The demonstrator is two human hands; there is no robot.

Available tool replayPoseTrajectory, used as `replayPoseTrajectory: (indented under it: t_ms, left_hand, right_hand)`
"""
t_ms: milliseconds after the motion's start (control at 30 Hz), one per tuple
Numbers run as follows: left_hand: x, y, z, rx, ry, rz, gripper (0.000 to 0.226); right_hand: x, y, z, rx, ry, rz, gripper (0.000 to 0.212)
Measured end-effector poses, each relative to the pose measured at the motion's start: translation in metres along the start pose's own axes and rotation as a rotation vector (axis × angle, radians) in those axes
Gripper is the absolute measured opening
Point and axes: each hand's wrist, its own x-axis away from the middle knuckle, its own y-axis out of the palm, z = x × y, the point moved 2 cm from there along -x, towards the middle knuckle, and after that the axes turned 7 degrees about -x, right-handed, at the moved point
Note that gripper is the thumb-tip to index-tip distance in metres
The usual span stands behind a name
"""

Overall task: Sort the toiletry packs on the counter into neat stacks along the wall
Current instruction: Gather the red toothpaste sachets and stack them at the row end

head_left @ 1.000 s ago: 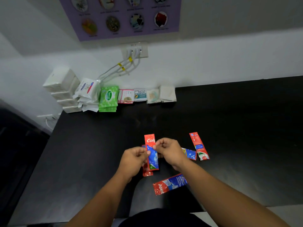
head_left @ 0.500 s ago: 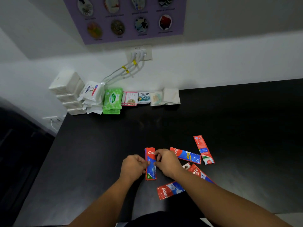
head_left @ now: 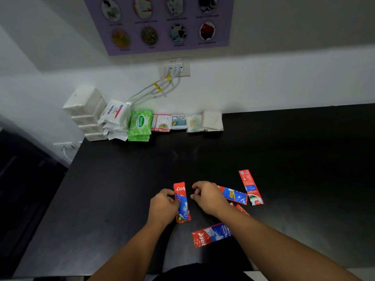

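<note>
Head view: along the wall at eleven o'clock, stacks of white, green and small flat sachet packs (head_left: 140,124) already stand sorted on the black table (head_left: 294,149). Four glossy red-and-blue toothpaste sachets (head_left: 250,186) remain loose at five o'clock. Left hand (head_left: 162,207) pinches a squared sachet pile (head_left: 181,201); right hand (head_left: 209,197) hovers curled, empty.

Colg: held sachet (head_left: 182,201) | Sanicare: green pack (head_left: 140,123) | Dove: white pack (head_left: 115,110) | Cream Silk: sachet (head_left: 179,121)

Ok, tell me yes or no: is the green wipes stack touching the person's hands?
No, the green wipes stack sits back against the wall, while both hands, left and right, are near the counter's front by the toothpaste sachets.
</note>
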Motion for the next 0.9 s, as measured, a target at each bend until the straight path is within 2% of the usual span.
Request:
replayPoseTrajectory:
  t_ms: [133, 233, 533, 633, 767, 900]
  left_hand:
    - [0.006, 0.006, -0.001, -0.025, 0.021, 0.106, 0.031]
    - [0.010, 0.007, 0.001, -0.082, 0.059, 0.189, 0.032]
    - [0.009, 0.006, -0.002, -0.008, 0.038, 0.218, 0.033]
    - [0.011, 0.006, 0.008, -0.052, 0.114, 0.263, 0.032]
    - [0.009, 0.016, 0.039, -0.163, 0.315, 0.223, 0.025]
    - [-0.006, 0.038, 0.064, -0.400, 0.425, 0.132, 0.032]
  right_hand:
    - [0.001, 0.009, -0.003, 0.014, 0.033, -0.108, 0.041]
    - [-0.001, 0.017, -0.006, -0.068, 0.056, -0.148, 0.040]
    - [-0.002, 0.015, -0.007, -0.177, 0.121, -0.146, 0.041]
    - [-0.002, -0.007, -0.002, -0.016, 0.040, -0.014, 0.035]
    - [0.002, -0.046, 0.017, 0.286, -0.006, 0.151, 0.034]
    - [0.004, -0.069, 0.036, 0.533, 0.152, 0.041, 0.048]
